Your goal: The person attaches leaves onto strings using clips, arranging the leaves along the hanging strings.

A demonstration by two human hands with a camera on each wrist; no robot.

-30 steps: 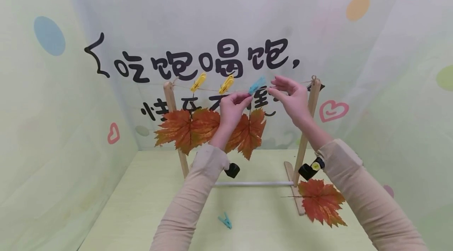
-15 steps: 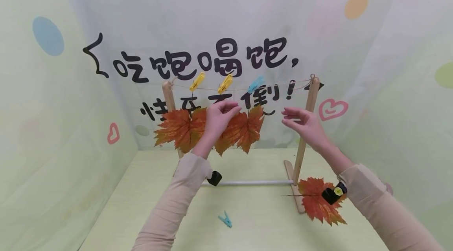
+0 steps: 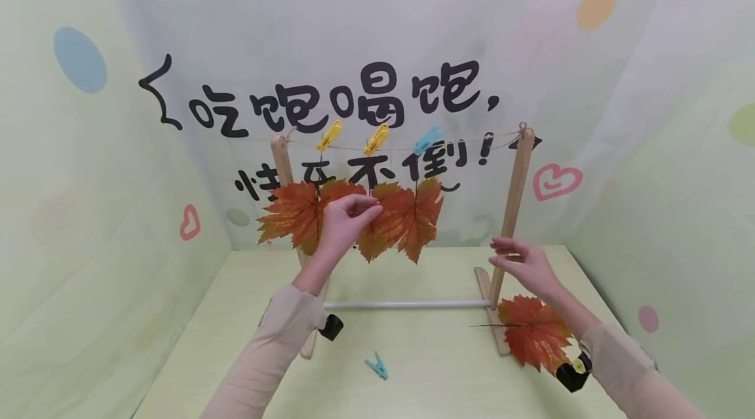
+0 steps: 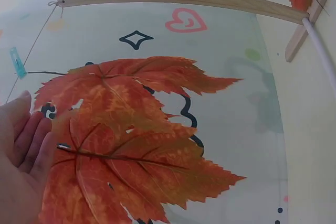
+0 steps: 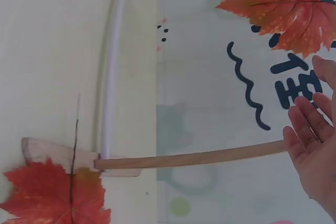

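Three orange-red maple leaves hang by their stems from a string tied between two wooden posts. Two yellow clothespins and a blue clothespin grip the line above them. My left hand is in front of the middle leaf, fingers relaxed and holding nothing. To the right, my empty right hand is beside the right post, fingers loosely bent. Below it a fourth leaf lies across the post's foot, stem pointing left. Another blue clothespin rests on the table in front.
A white rod joins the feet of the two posts low over the pale table. Behind stands a printed backdrop with black characters, hearts and dots, and similar cloth walls rise at both sides.
Both hands have come away from the blue clothespin on the string and lowered, the left hand toward the left, the right hand toward the right. The clothespin stays on the line.
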